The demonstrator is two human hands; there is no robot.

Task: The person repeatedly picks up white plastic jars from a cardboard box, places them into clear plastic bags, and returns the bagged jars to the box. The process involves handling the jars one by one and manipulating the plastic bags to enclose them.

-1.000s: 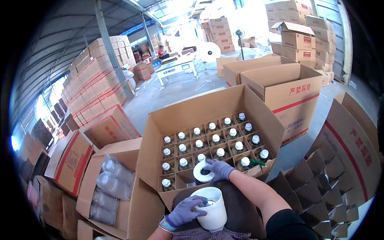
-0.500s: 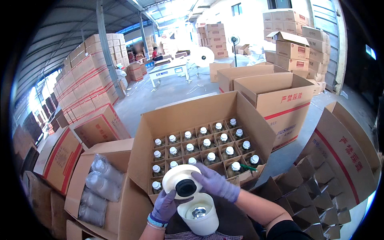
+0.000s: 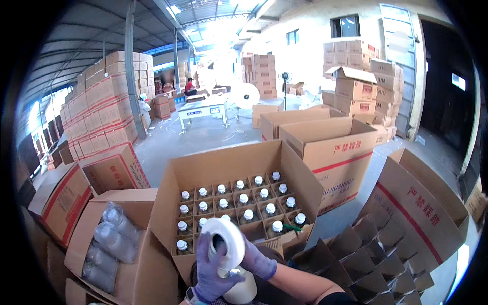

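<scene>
White ring [image 3: 234, 245] tilts between purple-gloved hands [image 3: 207, 277] above a white tub [image 3: 242, 291].

grey floor [image 3: 173, 143]: white table [image 3: 203, 110], open red-striped carton [image 3: 330, 165], tall carton stack [image 3: 104, 101] at left

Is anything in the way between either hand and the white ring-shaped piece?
Nothing visible: the gloved left hand holds the white ring-shaped piece at its left, and the gloved right hand is at its right edge, partly hidden behind it.
</scene>
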